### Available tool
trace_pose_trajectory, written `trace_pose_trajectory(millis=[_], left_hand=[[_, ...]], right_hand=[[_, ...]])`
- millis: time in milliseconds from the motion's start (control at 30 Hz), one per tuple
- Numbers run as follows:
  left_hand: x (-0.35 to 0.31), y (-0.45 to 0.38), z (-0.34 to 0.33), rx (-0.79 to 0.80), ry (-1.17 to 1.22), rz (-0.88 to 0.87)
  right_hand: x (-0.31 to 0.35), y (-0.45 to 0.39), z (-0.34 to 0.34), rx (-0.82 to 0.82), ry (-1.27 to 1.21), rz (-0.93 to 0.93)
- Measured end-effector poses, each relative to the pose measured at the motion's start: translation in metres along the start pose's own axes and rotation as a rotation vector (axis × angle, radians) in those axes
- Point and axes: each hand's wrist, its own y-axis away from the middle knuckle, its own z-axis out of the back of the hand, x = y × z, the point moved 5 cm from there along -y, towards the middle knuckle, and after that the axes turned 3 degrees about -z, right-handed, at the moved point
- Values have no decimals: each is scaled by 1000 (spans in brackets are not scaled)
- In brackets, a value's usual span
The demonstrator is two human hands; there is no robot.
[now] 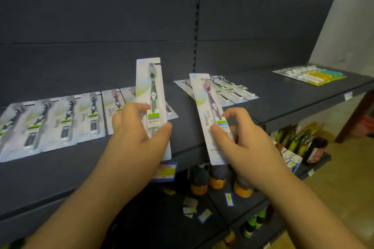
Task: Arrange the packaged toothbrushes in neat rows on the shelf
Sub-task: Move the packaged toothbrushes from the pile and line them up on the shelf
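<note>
While both hands are holding a pack apiece above the front of the shelf (pixel 232 99), the relation that matters is where each pack is lying against the row of packs (pixel 66 121) already laid flat to the left; the left hand (pixel 135 137) is pinching the green toothbrush pack (pixel 152 105) low down, thumb pressing on the face near the green label and fingers curling behind the left edge, so the pack is rising almost upright from the grip with the brush head pointing up and away toward the back panel (pixel 101 16); its long axis is running nearly parallel to the packs in the row, and it is hanging just in front of the row's right end, partly covering the last packs there; the right hand (pixel 244 143) is pinching the purple toothbrush pack (pixel 208 115) near its lower third, thumb on the front by the label and fingertips closing on the right edge; that pack is leaning up and to the left, head end pointing toward the back, its axis tilting out of line with the row; a bare stretch of shelf is lying between the two packs, with a second cluster of white packs (pixel 226 91) behind the purple one; my judgement is that the left hand is nearer the row's open end, so the green pack probably needs only lowering flat, while the purple one would need turning straight first.
</note>
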Motion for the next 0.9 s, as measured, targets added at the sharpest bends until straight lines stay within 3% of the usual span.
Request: trace_pose_trajectory(millis=[233,400,667,900], left_hand=[[-39,0,-68,-82,-59,62],[-43,4,-73,-121,-60,143],[-31,-10,-64,-226,-99,212],[-15,-36,-58,-241,-113,195]], right_hand=[[-55,-39,32,161,-8,133],[-54,-75,31,247,93,243],[-7,-152,-24,269,389,449],[20,-190,-91,386,609,462]])
